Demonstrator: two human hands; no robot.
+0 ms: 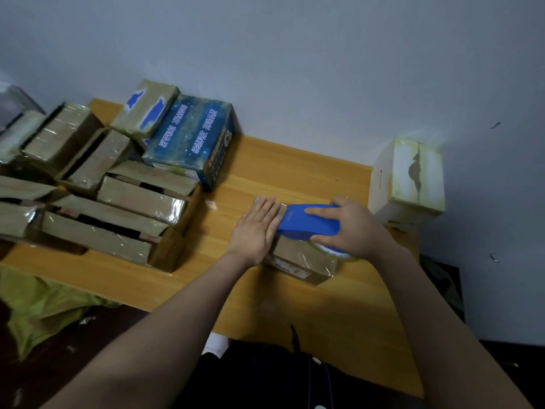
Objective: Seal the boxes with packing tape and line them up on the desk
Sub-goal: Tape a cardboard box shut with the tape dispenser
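Box [298, 258] top mostly hidden under my left hand [256, 228] and the tape dispenser [309, 221], tape roll [333, 252] half covered by my right hand [345, 225], label [290, 268] too small for me to read, leftmost boxes [11, 214] cut off by the edge

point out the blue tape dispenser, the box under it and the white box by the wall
blue tape dispenser [306, 224], head view, blue body top
box under it [298, 256], head view, near side face
white box [404, 175], head view, top face

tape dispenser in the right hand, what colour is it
Blue; the tape dispenser shows clearly in the head view, gripped by the right hand.
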